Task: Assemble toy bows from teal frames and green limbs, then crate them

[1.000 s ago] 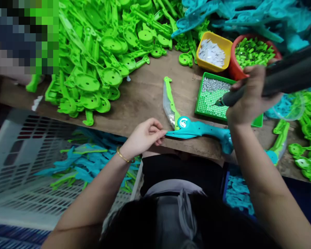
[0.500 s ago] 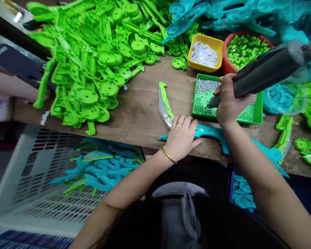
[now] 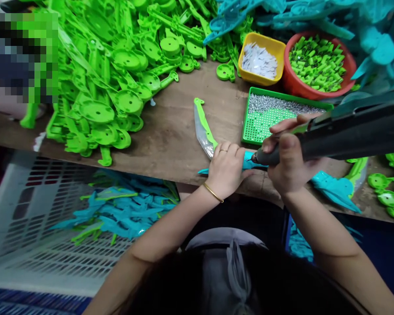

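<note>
My left hand (image 3: 226,169) is closed over a teal-and-green plastic toy part (image 3: 203,124) and holds it down on the table. A curved green and clear arm sticks out beyond my fingers. The toy's other end (image 3: 335,189) shows at the right, past my right forearm. My right hand (image 3: 289,168) grips a dark electric screwdriver (image 3: 351,131). Its tip points left and is at the teal body beside my left fingers; I cannot tell whether a screw is under it. Behind my right hand lies a green perforated tray (image 3: 244,127) with small silver screws (image 3: 282,104).
Green plastic parts (image 3: 118,83) are heaped at the left, teal parts (image 3: 302,19) at the back. A yellow bowl (image 3: 261,78) holds white strips; a red bowl (image 3: 315,94) holds small green pieces. Below the table edge stands a white crate (image 3: 19,210) with teal-and-green pieces.
My right hand has brought the screwdriver from over the screw tray down and left to the toy's teal body. My left hand still presses on the toy. The whole view has shifted slightly.
</note>
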The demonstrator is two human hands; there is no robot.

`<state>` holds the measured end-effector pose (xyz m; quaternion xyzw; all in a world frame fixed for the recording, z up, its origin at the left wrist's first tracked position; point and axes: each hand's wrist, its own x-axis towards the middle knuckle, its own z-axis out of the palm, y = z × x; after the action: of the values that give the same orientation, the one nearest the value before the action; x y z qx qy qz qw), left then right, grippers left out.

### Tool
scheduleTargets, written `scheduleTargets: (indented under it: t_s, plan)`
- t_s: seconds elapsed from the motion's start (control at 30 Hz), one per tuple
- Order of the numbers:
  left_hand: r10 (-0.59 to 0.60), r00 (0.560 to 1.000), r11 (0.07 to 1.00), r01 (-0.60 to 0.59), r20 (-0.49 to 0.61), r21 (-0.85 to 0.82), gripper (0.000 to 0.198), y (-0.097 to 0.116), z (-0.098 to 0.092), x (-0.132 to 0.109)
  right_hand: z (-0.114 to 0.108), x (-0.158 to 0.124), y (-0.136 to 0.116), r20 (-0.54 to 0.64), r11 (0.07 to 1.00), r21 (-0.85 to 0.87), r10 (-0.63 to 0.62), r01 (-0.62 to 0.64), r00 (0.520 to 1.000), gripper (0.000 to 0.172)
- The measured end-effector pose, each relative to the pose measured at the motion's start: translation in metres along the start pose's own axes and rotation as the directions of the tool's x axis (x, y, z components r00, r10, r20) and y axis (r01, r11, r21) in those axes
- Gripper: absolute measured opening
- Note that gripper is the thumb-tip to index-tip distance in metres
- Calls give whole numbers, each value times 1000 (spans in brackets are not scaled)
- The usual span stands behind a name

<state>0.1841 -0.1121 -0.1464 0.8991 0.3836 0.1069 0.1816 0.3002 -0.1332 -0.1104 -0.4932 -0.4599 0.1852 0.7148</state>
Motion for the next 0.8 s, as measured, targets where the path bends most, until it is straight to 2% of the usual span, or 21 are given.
scheduleTargets:
  t_s: [0.1, 0.2, 0.3, 0.37, 0.4, 0.47, 0.53, 0.6, 0.63, 0.7, 0.8]
  plan:
    - [-3, 1000, 1000, 3, 4, 1, 42, 0, 1, 0, -2, -4, 17, 4, 998, -56, -8, 8, 1000, 28]
    - [-5, 1000, 1000, 5, 6, 8, 38, 0, 3, 1, -5, -12, 29, 66, 986, -163, 35, -24, 997, 32]
    - [-8, 1000, 1000, 8, 2, 6, 36, -1, 5, 2, -5, -17, 26, 115, 977, -214, 49, -23, 992, 35]
    - [-8, 1000, 1000, 8, 4, 6, 36, -4, 3, 0, -2, -12, 18, 127, 984, -179, 20, 3, 992, 34]
    - [-9, 1000, 1000, 9, 9, 9, 37, -5, 2, -1, 0, -6, 13, 114, 990, -137, -8, 24, 993, 33]
    - [-19, 999, 999, 18, 29, 30, 42, -5, -3, -3, 2, 13, 9, -13, 995, -28, -98, 98, 995, 31]
    - [-37, 998, 996, 33, 51, 80, 46, -3, -9, -4, -1, 36, 15, -214, 978, 20, -197, 206, 957, 28]
    - [-14, 999, 992, 7, 51, 122, 47, 2, -12, -1, -6, 55, 30, -324, 968, -69, -251, 242, 912, 22]
    - [24, 998, 991, -30, 51, 127, 47, 5, -13, 1, -8, 61, 39, -337, 964, -141, -259, 224, 905, 21]
    - [108, 991, 987, -116, 74, 107, 41, 10, -11, 8, -12, 65, 55, -307, 953, -252, -245, 170, 920, 21]
    - [155, 978, 984, -165, 141, 61, 28, 12, -6, 17, -12, 59, 66, -253, 951, -273, -216, 144, 943, 20]
